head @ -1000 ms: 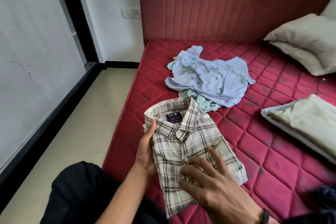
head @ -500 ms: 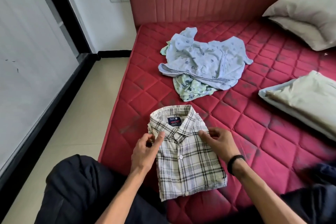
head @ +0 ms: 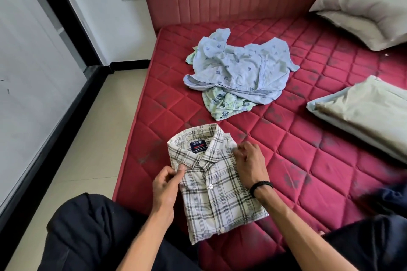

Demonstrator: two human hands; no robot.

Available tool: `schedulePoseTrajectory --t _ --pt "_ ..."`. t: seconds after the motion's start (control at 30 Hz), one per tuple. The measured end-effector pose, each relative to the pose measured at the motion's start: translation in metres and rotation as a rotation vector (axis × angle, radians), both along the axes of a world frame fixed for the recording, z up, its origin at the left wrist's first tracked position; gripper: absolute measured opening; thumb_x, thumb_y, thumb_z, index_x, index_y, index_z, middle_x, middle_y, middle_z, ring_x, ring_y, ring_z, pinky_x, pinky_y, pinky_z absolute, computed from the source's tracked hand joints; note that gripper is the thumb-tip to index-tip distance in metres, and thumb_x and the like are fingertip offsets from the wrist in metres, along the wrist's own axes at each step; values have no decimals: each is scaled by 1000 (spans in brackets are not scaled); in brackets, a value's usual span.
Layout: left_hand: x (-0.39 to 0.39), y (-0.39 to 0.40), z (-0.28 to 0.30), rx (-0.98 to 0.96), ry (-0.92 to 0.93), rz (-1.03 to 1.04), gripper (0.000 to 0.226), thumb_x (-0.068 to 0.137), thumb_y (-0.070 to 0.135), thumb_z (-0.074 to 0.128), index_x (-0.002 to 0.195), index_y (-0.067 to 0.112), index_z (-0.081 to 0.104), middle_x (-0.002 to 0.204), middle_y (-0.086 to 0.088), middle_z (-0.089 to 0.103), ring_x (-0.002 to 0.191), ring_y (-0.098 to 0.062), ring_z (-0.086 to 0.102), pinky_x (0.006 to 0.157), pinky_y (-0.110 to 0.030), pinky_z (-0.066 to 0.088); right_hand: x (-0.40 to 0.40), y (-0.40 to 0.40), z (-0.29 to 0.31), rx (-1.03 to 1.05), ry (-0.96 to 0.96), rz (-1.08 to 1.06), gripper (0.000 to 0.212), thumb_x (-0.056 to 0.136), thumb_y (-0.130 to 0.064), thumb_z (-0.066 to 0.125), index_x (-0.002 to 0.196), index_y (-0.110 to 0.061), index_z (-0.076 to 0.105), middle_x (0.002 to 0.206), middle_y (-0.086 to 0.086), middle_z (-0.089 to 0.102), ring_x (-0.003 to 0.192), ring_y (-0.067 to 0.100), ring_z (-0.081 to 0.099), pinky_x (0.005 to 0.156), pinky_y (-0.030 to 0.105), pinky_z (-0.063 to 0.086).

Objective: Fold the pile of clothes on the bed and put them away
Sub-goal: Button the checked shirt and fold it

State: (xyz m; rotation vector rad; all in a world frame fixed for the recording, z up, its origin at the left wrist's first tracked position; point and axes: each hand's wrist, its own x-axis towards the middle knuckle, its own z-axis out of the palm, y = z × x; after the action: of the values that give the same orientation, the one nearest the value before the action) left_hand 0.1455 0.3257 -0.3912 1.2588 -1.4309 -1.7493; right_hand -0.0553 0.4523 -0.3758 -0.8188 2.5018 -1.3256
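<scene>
Both hands — left [head: 165, 185], right [head: 248, 160] — pinch the folded plaid shirt's [head: 218, 191] shoulders.

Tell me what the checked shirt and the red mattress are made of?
The plaid shirt looks like thin woven cloth, likely cotton: matte, with crisp fold edges and woven-in stripes. The red mattress seems covered in a slightly shiny quilted fabric, stitched into puffy diamonds, with dark smudges on it. The filling is hidden.

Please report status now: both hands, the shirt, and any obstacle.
Left hand and right hand pinch plaid shirt at its shoulders. Shirt folded, flat on mattress. Blue shirt unfolded beyond. Nothing in the way.
</scene>
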Motion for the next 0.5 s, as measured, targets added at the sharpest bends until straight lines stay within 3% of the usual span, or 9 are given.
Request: schedulePoseTrajectory --t 0.1,0.2,0.3,0.4,0.47,0.5 --pt "-1 7 7 -37 -149 82 45 83 54 78 78 10 65 74 -2 65 70 -23 54 68 -33 45 1 1 3 128 -21 -93 16 100 -26 61 93 -13 58 91 5 66 98 33 61 75 37 41" --pt "0 10 15 91 -139 178 43 89 60 69 97 18 72 92 -4 78 87 -24 73 76 -40 60 5 14 15 194 -262 -78 55 95 -72 50 114 -20 57 105 1 66 97 26 65 78 37 48" --pt "6 14 17 148 -118 88 51 90 71 58 103 24 74 94 -2 80 92 -24 75 75 -39 60 6 19 21 232 -383 -7 79 79 -94 44 110 -22 57 101 -4 67 87 17 66 68 33 48" --pt "5 27 17 104 -144 52 53 84 72 63 109 25 69 103 0 77 99 -23 72 87 -44 57 5 13 23 279 -420 52 79 83 -89 47 114 -17 57 112 2 67 100 25 66 79 34 48" --pt "-2 38 22 85 -176 37 50 90 64 64 117 22 60 106 -4 71 98 -27 68 89 -45 54 8 13 23 298 -416 52 65 96 -71 49 125 -14 53 125 9 63 115 29 62 84 33 44" --pt "-10 42 25 24 -225 21 47 94 60 61 120 21 57 107 -6 68 98 -28 64 88 -45 51 7 15 22 278 -393 49 54 100 -64 49 122 -14 53 122 9 63 112 28 62 84 34 44"
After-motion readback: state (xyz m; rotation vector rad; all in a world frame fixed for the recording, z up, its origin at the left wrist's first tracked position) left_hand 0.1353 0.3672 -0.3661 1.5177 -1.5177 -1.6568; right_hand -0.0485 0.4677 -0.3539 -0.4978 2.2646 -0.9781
